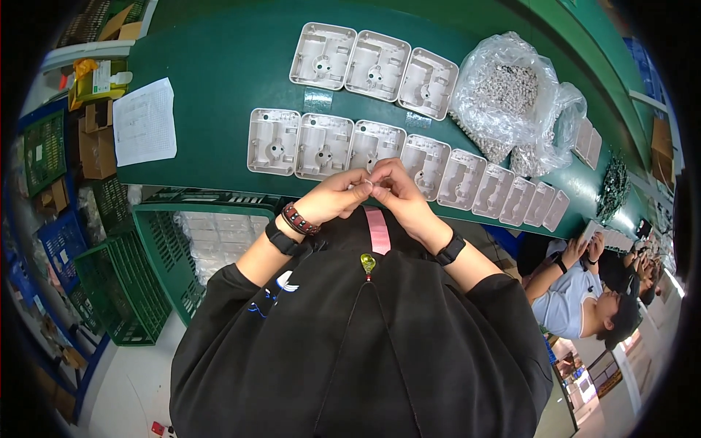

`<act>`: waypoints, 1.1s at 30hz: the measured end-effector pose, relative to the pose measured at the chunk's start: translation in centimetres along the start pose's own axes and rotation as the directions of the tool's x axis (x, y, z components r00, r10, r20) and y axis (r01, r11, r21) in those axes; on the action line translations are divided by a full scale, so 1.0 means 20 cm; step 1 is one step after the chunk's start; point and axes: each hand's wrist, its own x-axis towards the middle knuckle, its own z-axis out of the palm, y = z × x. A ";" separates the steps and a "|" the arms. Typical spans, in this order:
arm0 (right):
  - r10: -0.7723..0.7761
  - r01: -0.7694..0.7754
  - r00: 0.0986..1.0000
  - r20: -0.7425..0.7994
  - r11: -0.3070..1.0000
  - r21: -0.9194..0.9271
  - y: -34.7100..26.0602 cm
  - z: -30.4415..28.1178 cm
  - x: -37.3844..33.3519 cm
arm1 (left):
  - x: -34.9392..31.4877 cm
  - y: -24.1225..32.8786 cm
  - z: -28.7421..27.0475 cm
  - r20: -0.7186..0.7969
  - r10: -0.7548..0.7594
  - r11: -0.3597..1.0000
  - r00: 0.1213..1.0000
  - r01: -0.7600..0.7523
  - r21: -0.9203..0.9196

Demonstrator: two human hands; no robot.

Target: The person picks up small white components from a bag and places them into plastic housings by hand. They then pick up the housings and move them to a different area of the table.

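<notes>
My left hand and my right hand meet fingertip to fingertip at the near edge of the green table. Both are closed in a pinch around something small and pale, too small to make out. Just beyond them lies a row of white plastic housings, open side up, with posts and ribs inside. Several in its left part have a small dark round piece in the middle. My right fingers partly cover the lower part of one housing. Three more housings stand in a second row farther back.
A clear plastic bag full of small whitish parts sits right of the back row. A paper sheet lies at the table's left. Green crates stand at lower left, one holding wrapped packs. Dark parts are heaped far right, near a co-worker.
</notes>
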 end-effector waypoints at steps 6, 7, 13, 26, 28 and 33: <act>-0.065 0.081 0.992 0.108 0.986 -0.144 -0.04 -0.03 0.08 | 0.01 -0.02 -0.08 0.062 -0.086 0.996 0.994 0.087 -0.018; -0.060 0.083 0.990 0.128 0.980 -0.180 -0.02 -0.05 0.08 | 0.01 -0.02 -0.09 0.076 -0.083 0.995 0.994 0.086 -0.045; -0.137 0.162 0.987 0.087 0.880 -0.447 -0.07 -0.07 0.14 | 0.08 -0.05 -0.10 -0.018 -0.088 0.981 0.996 0.083 -0.178; -0.253 0.671 0.702 0.666 -0.080 -0.737 -0.01 -0.31 0.58 | 0.20 -0.07 -0.16 -0.519 0.360 0.452 0.775 0.342 0.824; -0.243 0.696 0.672 0.700 -0.116 -0.708 0.02 -0.29 0.63 | 0.21 -0.13 -0.17 -0.495 0.349 0.376 0.796 0.365 0.852; -0.102 0.730 0.645 0.757 -0.209 -0.651 0.04 -0.29 0.64 | 0.20 -0.18 -0.20 -0.486 0.384 0.386 0.785 0.342 0.857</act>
